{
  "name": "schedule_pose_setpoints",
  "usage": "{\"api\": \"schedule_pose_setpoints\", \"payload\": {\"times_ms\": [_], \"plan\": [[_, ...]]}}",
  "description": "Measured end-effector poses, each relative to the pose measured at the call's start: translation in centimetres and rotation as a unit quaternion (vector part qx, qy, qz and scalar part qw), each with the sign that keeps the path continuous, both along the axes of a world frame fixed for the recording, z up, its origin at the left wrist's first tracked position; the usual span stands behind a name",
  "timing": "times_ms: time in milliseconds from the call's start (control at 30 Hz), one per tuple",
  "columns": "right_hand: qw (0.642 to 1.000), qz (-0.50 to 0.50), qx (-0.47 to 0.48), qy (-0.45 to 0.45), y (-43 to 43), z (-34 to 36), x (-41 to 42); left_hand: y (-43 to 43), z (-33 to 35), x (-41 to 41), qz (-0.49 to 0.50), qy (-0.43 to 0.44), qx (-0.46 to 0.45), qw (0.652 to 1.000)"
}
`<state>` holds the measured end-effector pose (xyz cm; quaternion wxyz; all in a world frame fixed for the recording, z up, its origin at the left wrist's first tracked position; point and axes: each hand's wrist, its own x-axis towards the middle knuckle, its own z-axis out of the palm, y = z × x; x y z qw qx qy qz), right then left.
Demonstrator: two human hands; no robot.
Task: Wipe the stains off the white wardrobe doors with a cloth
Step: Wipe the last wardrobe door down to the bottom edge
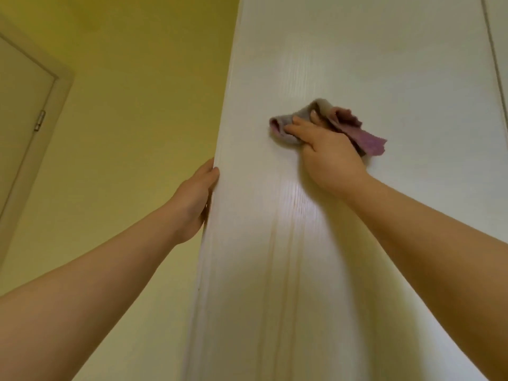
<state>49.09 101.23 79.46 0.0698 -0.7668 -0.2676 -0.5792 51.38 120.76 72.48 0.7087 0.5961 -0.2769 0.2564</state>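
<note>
Yellow wall, hinged door beside wardrobe

No text, label, brand, number or sign can be read anywhere in this view.

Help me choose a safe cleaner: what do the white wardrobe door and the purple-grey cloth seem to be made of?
White wardrobe door: probably laminated or painted board with a semi-gloss finish; fine vertical grain lines and a soft glare show. Purple-grey cloth: soft matte fabric, perhaps microfibre; it bunches in loose folds under the right hand.
</note>
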Motion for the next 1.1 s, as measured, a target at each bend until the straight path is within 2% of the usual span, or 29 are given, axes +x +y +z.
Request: {"api": "schedule_pose_setpoints", "payload": {"times_ms": [67, 167, 267, 400, 467, 533, 567, 600, 700, 733, 800, 867, 967, 1033, 1100], "plan": [[0.998, -0.018, -0.052, -0.006, 2.9, -1.0, 0.6, 0.6, -0.6, 0.0, -0.031, 0.019, -0.021, 0.999], [0.979, -0.012, -0.203, 0.022, 5.8, -5.4, 1.4, 1.9, -1.8, 0.0, -0.089, 0.064, -0.055, 0.992], [0.975, 0.019, -0.211, 0.063, 5.1, -5.0, 1.0, 2.8, -2.9, 0.2, -0.146, 0.105, -0.051, 0.982], [0.988, -0.009, -0.157, 0.008, 6.7, -3.9, 1.2, 3.5, -3.6, 0.0, -0.161, 0.135, -0.050, 0.976], [0.976, -0.005, -0.214, -0.038, 7.3, -6.9, 1.4, 3.4, -3.8, -0.2, -0.172, 0.136, -0.058, 0.974], [0.956, -0.007, -0.291, 0.030, 6.7, -9.7, 0.5, 3.4, -3.9, -0.5, -0.187, 0.142, -0.060, 0.970], [0.952, 0.012, -0.297, 0.074, 5.9, -10.1, 0.4, 3.4, -4.0, -0.6, -0.190, 0.144, -0.061, 0.969], [0.956, 0.025, -0.271, 0.106, 5.7, -9.4, 0.2, 3.3, -4.1, -0.7, -0.188, 0.140, -0.059, 0.970], [0.986, 0.007, -0.160, 0.053, 6.5, -6.7, 0.7, 3.0, -4.1, -0.9, -0.164, 0.134, -0.058, 0.976], [0.987, -0.014, -0.154, 0.043, 7.1, -6.7, 0.4, 2.8, -4.2, -0.9, -0.160, 0.131, -0.060, 0.977], [0.969, -0.031, -0.246, 0.017, 7.5, -9.4, 0.9, 2.8, -4.3, -0.9, -0.170, 0.132, -0.067, 0.974], [0.952, 0.001, -0.306, 0.012, 6.9, -13.1, 0.3, 2.9, -4.4, -0.9, -0.179, 0.133, -0.065, 0.973], [0.968, 0.023, -0.237, 0.082, 6.3, -13.0, 0.1, 2.9, -4.9, -1.1, -0.190, 0.134, -0.068, 0.970], [0.982, 0.015, -0.172, 0.072, 7.2, -11.0, 0.8, 2.9, -5.4, -1.2, -0.185, 0.135, -0.068, 0.971], [0.983, -0.028, -0.175, 0.044, 8.0, -10.6, 1.0, 2.8, -5.6, -1.3, -0.172, 0.131, -0.066, 0.974]]}}
